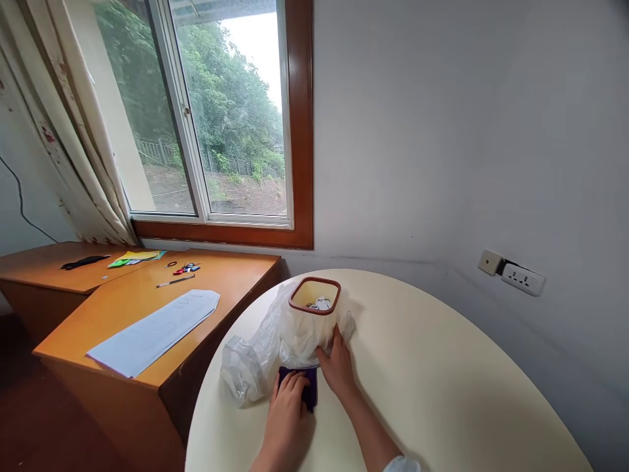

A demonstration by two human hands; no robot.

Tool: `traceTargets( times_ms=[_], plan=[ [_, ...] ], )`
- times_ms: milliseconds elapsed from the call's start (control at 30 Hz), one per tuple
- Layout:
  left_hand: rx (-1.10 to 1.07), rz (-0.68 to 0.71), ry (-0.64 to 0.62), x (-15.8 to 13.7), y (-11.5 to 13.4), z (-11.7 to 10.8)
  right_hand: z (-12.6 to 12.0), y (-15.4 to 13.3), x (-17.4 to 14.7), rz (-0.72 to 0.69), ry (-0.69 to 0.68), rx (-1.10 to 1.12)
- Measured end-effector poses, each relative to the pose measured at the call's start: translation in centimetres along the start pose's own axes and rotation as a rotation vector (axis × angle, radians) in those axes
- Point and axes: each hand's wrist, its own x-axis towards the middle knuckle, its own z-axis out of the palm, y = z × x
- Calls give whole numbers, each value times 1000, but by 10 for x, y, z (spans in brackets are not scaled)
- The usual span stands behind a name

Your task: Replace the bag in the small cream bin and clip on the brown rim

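Observation:
A small square waste bin (299, 334) with a brown rim stands on the round table. A clear plastic bag (244, 370) lines it, hangs over its outside and spreads loosely to the left. White bits of litter (322, 303) lie inside. My left hand (289, 396) is closed over a folded dark purple cloth (309, 391) on the tabletop, just in front of the bin. My right hand (339, 364) holds the bin's near right corner through the bag, thumb at the front and fingers along the side.
The cream round table (422, 354) stands against the wall. To its left, a wooden desk (118, 305) bears papers (162, 328), a pen (175, 281), keys (187, 269), coloured sheets (137, 257) and a black item (84, 262). A window and wall sockets (523, 279) are behind.

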Motion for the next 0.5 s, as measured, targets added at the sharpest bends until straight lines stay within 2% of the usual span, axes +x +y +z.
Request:
traceTargets(
  times_ms=[333,500],
  plan=[
    [-2,7,84,21,-12,1,10,4,23,0,22,49],
    [-13,52,134,30,-22,9,14,8,31,-20,46,111]
  ],
)
